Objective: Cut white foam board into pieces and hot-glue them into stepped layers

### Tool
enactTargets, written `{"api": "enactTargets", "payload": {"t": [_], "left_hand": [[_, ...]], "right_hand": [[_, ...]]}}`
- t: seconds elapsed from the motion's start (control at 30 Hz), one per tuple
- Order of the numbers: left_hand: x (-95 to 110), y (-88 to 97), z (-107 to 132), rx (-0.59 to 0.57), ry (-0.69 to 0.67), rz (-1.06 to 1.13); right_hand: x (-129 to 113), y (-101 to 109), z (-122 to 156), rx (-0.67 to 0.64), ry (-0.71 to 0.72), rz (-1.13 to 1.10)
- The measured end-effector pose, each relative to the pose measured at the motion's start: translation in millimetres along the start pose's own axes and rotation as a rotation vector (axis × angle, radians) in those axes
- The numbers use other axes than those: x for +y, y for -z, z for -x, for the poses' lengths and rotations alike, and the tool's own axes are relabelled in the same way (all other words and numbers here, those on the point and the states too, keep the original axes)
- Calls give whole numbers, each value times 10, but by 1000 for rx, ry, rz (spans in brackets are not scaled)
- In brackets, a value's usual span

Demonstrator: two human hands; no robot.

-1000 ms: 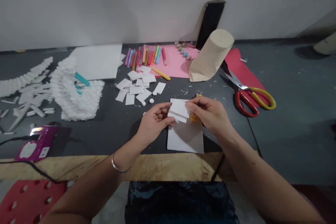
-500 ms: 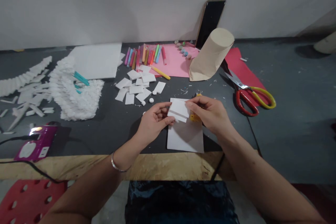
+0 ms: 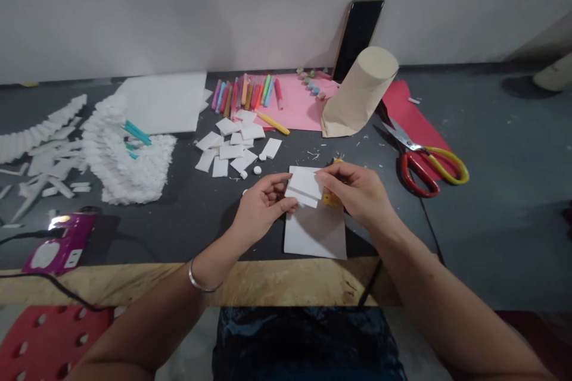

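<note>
Between my two hands is a small white foam-like piece, tilted above a larger white sheet at the table's front edge. My left hand grips its left side, thumb below and fingers above, with a second white strip showing along its lower edge. My right hand pinches the piece's right edge between thumb and forefinger. Partly hidden behind the right fingers is a yellow object. Several cut white rectangles lie loosely piled beyond my left hand.
Scissors lie at right on red paper. A beige cylinder stands before a leaning phone. Colored pens rest on pink paper. White ruffled strips and a purple power device are at left.
Almost nothing differs. Both hands keep their hold on the white piece in the same place; the view has shifted very slightly.
</note>
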State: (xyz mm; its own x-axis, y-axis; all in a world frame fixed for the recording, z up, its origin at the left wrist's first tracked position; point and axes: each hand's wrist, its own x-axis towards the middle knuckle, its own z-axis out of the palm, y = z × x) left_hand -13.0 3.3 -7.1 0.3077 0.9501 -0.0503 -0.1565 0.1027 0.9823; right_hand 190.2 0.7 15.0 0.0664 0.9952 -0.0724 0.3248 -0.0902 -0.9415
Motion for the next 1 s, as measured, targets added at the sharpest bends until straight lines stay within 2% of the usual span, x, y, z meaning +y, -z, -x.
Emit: {"api": "enactTargets", "payload": {"t": [0.47,1.0], "left_hand": [[-47,14,1,0,5,-15],[-3,7,12,-4,23,-1]], "right_hand": [[14,-9,-1,-11,-4,11],[-1,-11,-5,-2,8,79]]}}
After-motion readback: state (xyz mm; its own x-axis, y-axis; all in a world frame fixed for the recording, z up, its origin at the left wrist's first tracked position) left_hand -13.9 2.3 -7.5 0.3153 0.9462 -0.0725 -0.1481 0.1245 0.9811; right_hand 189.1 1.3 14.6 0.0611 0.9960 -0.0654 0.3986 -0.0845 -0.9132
